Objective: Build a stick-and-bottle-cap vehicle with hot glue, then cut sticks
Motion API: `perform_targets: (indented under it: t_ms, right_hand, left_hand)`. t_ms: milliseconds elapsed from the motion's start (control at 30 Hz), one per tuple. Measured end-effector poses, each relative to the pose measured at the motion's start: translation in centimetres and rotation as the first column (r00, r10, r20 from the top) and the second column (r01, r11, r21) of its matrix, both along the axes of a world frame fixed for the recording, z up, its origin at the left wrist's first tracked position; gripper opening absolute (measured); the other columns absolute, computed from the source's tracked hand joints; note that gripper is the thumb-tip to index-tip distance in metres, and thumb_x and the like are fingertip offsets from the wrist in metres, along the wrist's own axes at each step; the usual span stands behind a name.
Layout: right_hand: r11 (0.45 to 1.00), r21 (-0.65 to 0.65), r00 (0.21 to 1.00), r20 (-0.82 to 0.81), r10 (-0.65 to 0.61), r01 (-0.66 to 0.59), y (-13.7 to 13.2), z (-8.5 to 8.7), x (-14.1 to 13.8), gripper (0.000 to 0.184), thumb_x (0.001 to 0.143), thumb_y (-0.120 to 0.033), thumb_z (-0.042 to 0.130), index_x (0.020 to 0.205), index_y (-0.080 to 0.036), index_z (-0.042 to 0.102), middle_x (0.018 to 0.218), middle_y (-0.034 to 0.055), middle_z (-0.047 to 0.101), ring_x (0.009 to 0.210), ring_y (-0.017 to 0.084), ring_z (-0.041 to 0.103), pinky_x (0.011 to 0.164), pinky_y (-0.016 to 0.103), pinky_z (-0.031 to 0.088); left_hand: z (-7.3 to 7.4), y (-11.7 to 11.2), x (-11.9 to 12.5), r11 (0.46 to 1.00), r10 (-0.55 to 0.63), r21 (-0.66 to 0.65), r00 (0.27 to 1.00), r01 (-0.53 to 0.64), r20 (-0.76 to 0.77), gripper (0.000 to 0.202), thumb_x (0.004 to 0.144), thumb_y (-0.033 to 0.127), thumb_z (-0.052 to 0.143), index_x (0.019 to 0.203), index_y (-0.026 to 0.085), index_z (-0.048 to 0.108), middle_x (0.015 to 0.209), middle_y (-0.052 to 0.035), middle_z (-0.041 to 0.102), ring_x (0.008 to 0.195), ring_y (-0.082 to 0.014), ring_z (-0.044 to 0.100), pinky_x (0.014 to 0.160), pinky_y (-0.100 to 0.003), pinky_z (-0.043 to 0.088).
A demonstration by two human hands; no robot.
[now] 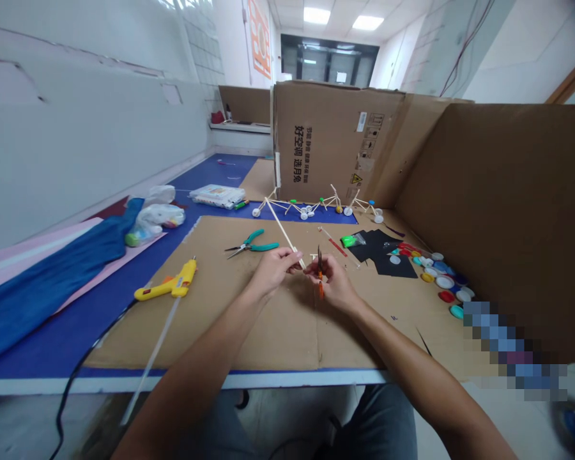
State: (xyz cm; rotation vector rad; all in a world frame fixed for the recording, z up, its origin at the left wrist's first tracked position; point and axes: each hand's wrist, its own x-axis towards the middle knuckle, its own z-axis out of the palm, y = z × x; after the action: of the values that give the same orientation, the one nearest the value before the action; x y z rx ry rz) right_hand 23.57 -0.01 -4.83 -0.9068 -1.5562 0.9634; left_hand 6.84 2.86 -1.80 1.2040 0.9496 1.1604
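My left hand (278, 271) is closed on a thin pale wooden stick (280, 223), which slants up and away to the left. In my right hand (338, 284) is a pair of scissors (321, 286) with orange handles, dark blades pointing up and away. The fingertips of both hands meet near the stick's lower end, so exactly what they pinch there is hidden. Just beyond the left hand lie long-nose pliers (252, 245) with teal handles. A short pale piece (313, 256) shows behind the fingers.
A yellow glue gun (172, 284) with a glue stick lies left on the cardboard sheet (211, 338). Stick models (311, 207) with bottle-cap wheels stand at the back. Black sheets (388, 254) and several bottle caps (444, 282) lie right. Large cardboard walls (335, 140) enclose the back and right.
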Motion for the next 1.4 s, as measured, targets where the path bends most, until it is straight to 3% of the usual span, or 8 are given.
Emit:
perform_targets:
  t_ms: [267, 567, 800, 867, 967, 1233, 1400]
  right_hand:
    - [1.000, 0.004, 1.000, 0.012, -0.029, 0.029, 0.2, 0.1, 0.3, 0.030, 0.072, -0.027, 0.078, 0.093, -0.024, 0.057, 0.077, -0.0030, 0.063, 0.069, 0.015, 0.057, 0.066, 0.028, 0.045]
    - [0.999, 0.047, 0.997, 0.069, -0.030, 0.026, -0.1, 0.1, 0.4, 0.021, 0.076, -0.025, 0.074, 0.089, -0.025, 0.058, 0.075, -0.0028, 0.062, 0.068, 0.016, 0.055, 0.066, 0.030, 0.044]
    - [0.992, -0.113, 0.997, 0.029, 0.067, -0.064, 0.7, 2.1, 2.5, 0.040, 0.067, -0.030, 0.083, 0.096, -0.023, 0.058, 0.077, -0.0035, 0.062, 0.069, 0.014, 0.056, 0.067, 0.028, 0.044]
    - [0.985, -0.156, 0.986, 0.137, 0.097, -0.075, 0.9, 3.1, 3.7, 0.037, 0.067, -0.034, 0.083, 0.092, -0.020, 0.060, 0.074, -0.0036, 0.060, 0.066, 0.014, 0.053, 0.063, 0.027, 0.043]
    - [0.956, -0.243, 0.917, 0.320, 0.239, -0.165, 0.8, 4.1, 5.1, 0.034, 0.069, -0.039, 0.081, 0.090, -0.017, 0.065, 0.072, -0.0031, 0.058, 0.066, 0.014, 0.051, 0.063, 0.027, 0.042]
    - [0.882, -0.387, 0.806, 0.411, 0.427, -0.269, 0.8, 3.9, 5.7, 0.037, 0.070, -0.044, 0.081, 0.087, -0.017, 0.063, 0.071, -0.0052, 0.047, 0.065, 0.011, 0.041, 0.061, 0.024, 0.033]
    - [0.865, -0.407, 0.791, 0.405, 0.458, -0.292, 0.7, 4.0, 5.6, 0.037, 0.072, -0.044, 0.079, 0.092, -0.017, 0.065, 0.075, -0.0035, 0.052, 0.068, 0.012, 0.044, 0.064, 0.025, 0.036]
  left_hand:
    - [0.4, -0.3, -0.2, 0.994, -0.107, -0.025, 0.993, 0.106, -0.041, 0.038, 0.063, 0.048, 0.081, 0.065, 0.015, 0.062, 0.060, -0.0001, 0.060, 0.056, -0.0111, 0.055, 0.056, -0.024, 0.047]
    - [-0.3, 0.0, -0.2, 0.988, -0.156, 0.007, 0.985, 0.157, -0.069, 0.037, 0.065, 0.048, 0.079, 0.065, 0.015, 0.064, 0.060, 0.0001, 0.059, 0.054, -0.0102, 0.054, 0.055, -0.024, 0.044]
    - [-0.1, -0.2, -0.5, 0.967, -0.249, 0.006, 0.957, 0.253, -0.149, 0.031, 0.071, 0.043, 0.075, 0.065, 0.015, 0.065, 0.061, -0.0020, 0.064, 0.054, -0.0100, 0.054, 0.058, -0.024, 0.042]
    - [-0.1, -0.2, -0.6, 0.953, -0.300, -0.006, 0.936, 0.304, -0.187, 0.030, 0.072, 0.042, 0.074, 0.064, 0.015, 0.065, 0.061, -0.0024, 0.064, 0.054, -0.0100, 0.054, 0.058, -0.023, 0.041]
    - [-0.4, -0.2, -0.7, 0.933, -0.355, -0.025, 0.907, 0.359, -0.227, 0.030, 0.072, 0.043, 0.074, 0.065, 0.015, 0.064, 0.061, -0.0018, 0.063, 0.055, -0.0102, 0.053, 0.057, -0.023, 0.040]
    - [-0.8, -0.1, -0.8, 0.867, -0.492, -0.072, 0.824, 0.493, -0.279, 0.034, 0.074, 0.046, 0.073, 0.077, 0.013, 0.067, 0.061, 0.0014, 0.059, 0.056, -0.0093, 0.049, 0.055, -0.023, 0.035]
    - [-1.2, 0.0, -0.7, 0.826, -0.562, -0.105, 0.796, 0.553, -0.224, 0.033, 0.073, 0.046, 0.075, 0.074, 0.013, 0.066, 0.059, 0.0018, 0.056, 0.056, -0.0093, 0.047, 0.056, -0.023, 0.036]
